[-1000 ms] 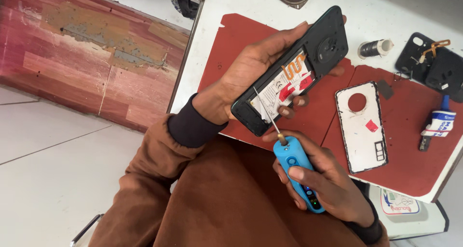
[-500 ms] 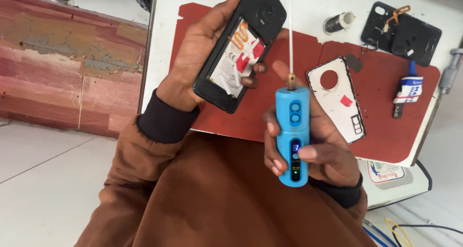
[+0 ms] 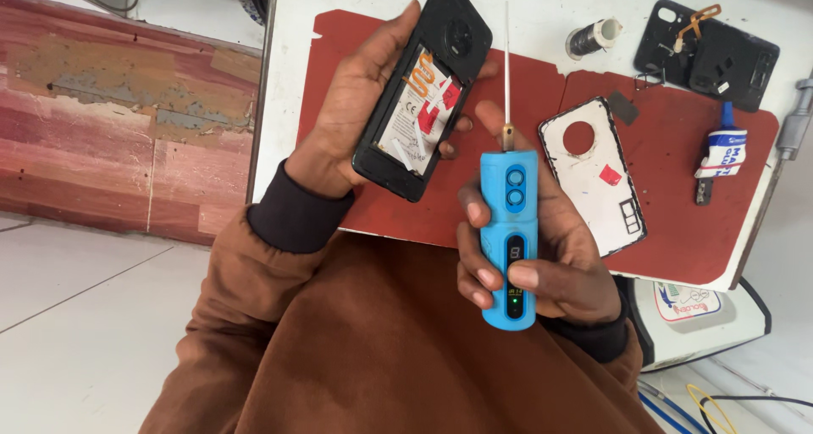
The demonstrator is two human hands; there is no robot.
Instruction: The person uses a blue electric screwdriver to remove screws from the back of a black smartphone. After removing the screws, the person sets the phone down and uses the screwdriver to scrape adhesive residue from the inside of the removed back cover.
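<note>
Now left hand (image 3: 360, 116) fingers clasp the opened phone (image 3: 423, 95); right hand (image 3: 550, 248) fingers wrap the blue electric screwdriver (image 3: 508, 239) beside it.

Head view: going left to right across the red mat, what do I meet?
Left hand holding the opened phone → right hand gripping the blue electric screwdriver → white back cover → glue tube.

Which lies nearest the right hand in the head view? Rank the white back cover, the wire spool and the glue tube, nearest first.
From the right hand:
1. White back cover, just beside it on the red mat.
2. Wire spool, farther up the mat.
3. Glue tube, out toward the mat's far side.
</note>
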